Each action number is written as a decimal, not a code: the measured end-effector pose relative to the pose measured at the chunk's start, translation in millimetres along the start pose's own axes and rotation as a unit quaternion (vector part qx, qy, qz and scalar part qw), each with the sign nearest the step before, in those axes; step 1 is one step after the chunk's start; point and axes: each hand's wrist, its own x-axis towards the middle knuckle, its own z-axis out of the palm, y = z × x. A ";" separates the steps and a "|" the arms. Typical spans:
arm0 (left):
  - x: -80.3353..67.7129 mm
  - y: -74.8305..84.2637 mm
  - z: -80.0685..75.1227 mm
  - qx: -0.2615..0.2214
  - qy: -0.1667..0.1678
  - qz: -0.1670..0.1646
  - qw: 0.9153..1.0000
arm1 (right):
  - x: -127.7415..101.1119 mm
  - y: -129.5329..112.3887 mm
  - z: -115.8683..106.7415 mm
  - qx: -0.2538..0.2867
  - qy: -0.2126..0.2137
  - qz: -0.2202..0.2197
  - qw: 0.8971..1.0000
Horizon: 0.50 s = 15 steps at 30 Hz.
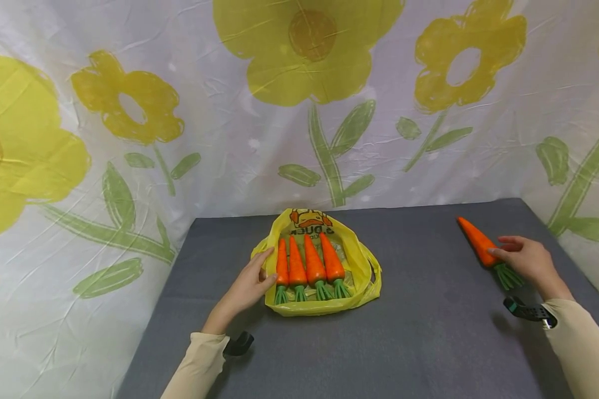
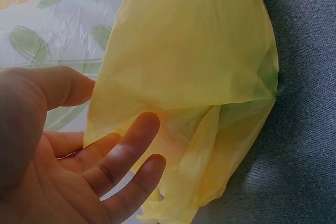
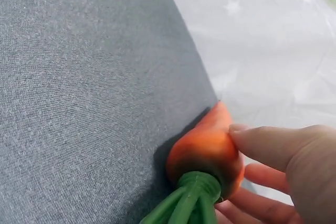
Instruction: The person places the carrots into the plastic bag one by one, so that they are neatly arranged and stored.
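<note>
Everywhere floral sheeting [image 1: 189,100] around grey tabletop [image 1: 429,332]

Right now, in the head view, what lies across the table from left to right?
Left hand → yellow plastic bag bearing four toy carrots → lone toy carrot → right hand, which grips it.

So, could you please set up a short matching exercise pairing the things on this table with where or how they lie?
Things:
1. Lone carrot
2. Yellow bag
3. Four carrots
4. Left hand

States:
A. lying in a row on the bag
B. under the right hand's fingers
C. open at the bag's left edge
D. spread flat on the grey table

Pairs: 1-B, 2-D, 3-A, 4-C
</note>
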 end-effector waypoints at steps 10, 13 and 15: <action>-0.5 -0.2 -0.5 0.001 0.000 0.004 1.000 | 2.4 -10.2 -2.2 -0.019 -0.057 0.015 0.998; -0.4 -0.8 -0.3 0.001 0.001 0.006 1.000 | 3.7 -11.3 -2.5 -0.027 -0.066 0.022 0.997; -0.3 -1.0 0.0 0.000 0.001 0.008 1.000 | 4.5 -11.3 -2.4 -0.034 -0.066 0.022 0.997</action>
